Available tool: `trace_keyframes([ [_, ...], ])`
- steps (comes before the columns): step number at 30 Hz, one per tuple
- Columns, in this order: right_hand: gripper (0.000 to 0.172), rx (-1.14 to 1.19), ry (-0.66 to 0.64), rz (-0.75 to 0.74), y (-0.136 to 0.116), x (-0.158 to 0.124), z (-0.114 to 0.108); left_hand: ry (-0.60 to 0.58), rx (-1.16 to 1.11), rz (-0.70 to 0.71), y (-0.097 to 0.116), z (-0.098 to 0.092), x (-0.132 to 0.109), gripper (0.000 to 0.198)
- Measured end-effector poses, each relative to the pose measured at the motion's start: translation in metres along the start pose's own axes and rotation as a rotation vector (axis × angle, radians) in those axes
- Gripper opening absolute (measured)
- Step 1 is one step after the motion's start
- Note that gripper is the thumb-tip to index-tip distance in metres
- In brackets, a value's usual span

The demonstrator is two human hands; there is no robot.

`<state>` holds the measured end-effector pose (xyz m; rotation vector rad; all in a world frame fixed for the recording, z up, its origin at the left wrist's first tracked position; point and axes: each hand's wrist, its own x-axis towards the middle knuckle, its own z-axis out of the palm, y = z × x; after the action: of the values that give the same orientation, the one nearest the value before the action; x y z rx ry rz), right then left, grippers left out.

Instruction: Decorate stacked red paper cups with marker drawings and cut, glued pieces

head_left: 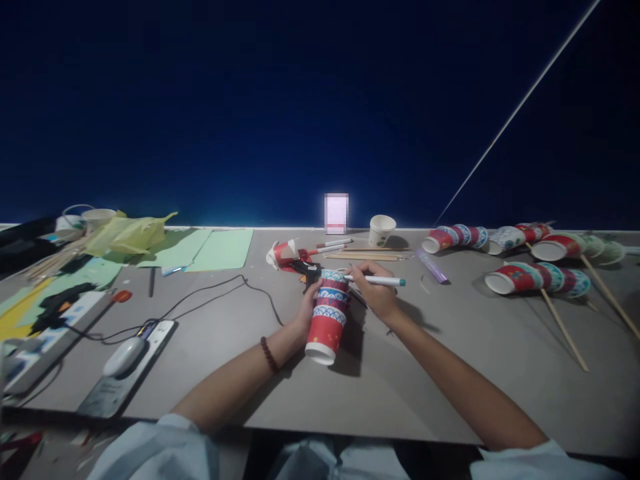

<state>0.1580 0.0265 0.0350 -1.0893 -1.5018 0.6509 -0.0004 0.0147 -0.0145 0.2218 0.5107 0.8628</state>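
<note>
My left hand (307, 308) grips a red and blue patterned paper cup (327, 319), held tilted with its open mouth toward me, just above the grey table (440, 373). My right hand (374, 291) is closed on a white marker with a teal cap (383, 281), its tip pressed against the cup's far end. A beaded bracelet (270, 355) circles my left wrist.
A black glue gun (307, 270) and a cut red cup (283, 254) lie just behind. Further back stand a white paper cup (381, 230), markers and wooden sticks (367, 256). Rows of joined cups on sticks (537, 278) fill the right. Green paper sheets (220, 249), power strip (127, 367) and cable lie left.
</note>
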Motion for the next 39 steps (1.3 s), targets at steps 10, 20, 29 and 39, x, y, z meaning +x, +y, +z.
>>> trace_keyframes([
  [10, 0.022, 0.021, 0.008, -0.004, 0.000, 0.000, 0.001, 0.013, 0.021, 0.003, 0.001, 0.001, -0.001, 0.043],
  [20, 0.022, 0.021, 0.010, -0.008, 0.000, 0.000, 0.000, -0.010, 0.010, 0.008, 0.001, 0.005, -0.002, 0.041],
  [29, 0.022, 0.007, 0.028, -0.020, -0.003, -0.001, -0.001, 0.031, 0.017, -0.006, 0.002, 0.009, -0.004, 0.041],
  [39, 0.024, -0.015, 0.030, -0.014, -0.001, -0.002, 0.000, 0.078, 0.058, -0.032, 0.001, 0.014, -0.007, 0.044],
])
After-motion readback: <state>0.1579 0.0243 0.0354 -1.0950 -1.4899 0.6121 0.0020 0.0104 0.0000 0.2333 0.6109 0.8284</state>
